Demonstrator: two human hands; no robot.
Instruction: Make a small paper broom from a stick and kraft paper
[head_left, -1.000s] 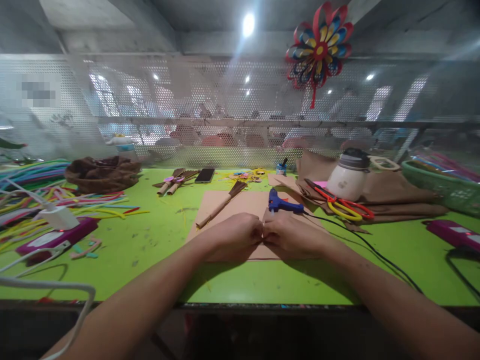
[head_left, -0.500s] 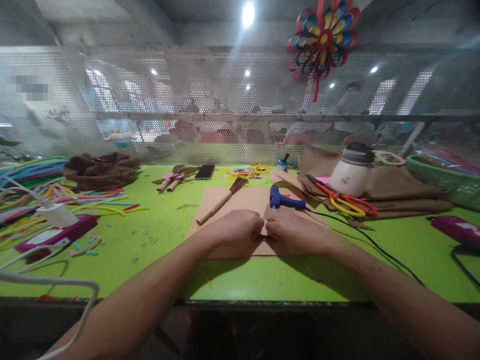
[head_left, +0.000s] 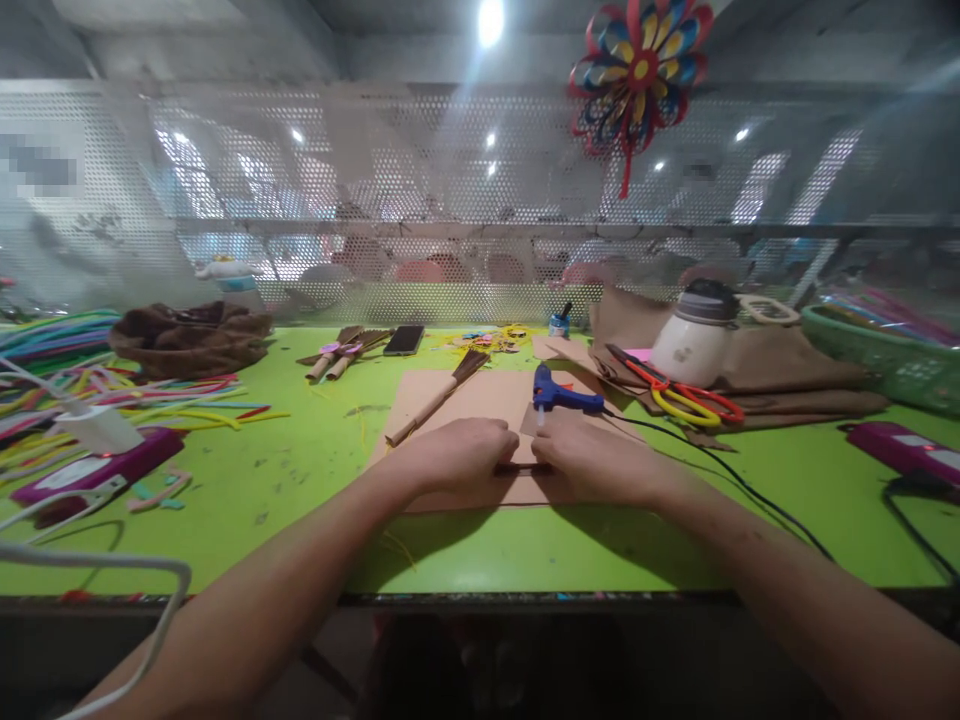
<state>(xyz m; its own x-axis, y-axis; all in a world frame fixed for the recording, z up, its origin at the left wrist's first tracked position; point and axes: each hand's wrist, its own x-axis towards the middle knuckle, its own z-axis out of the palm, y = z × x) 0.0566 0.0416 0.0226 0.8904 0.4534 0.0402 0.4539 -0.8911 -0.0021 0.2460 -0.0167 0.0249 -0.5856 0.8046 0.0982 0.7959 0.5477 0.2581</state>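
Note:
A thin dark brown strip spans the gap between my hands, low over a tan board. My left hand is closed on the strip's left end, and my right hand is closed on its right end. Just beyond my right hand lies a blue glue gun, its nozzle end close to the fingers. To the left of it, a rolled brown paper piece with a fringed end rests slantwise on the board.
Two similar rolled pieces and a phone lie at the back. Coloured strips and a purple power strip are left. Scissors, a white jar, brown paper and a green basket sit right.
My hands have moved apart, so more of the strip shows between them. The whole view has shifted slightly, with objects appearing a little further left.

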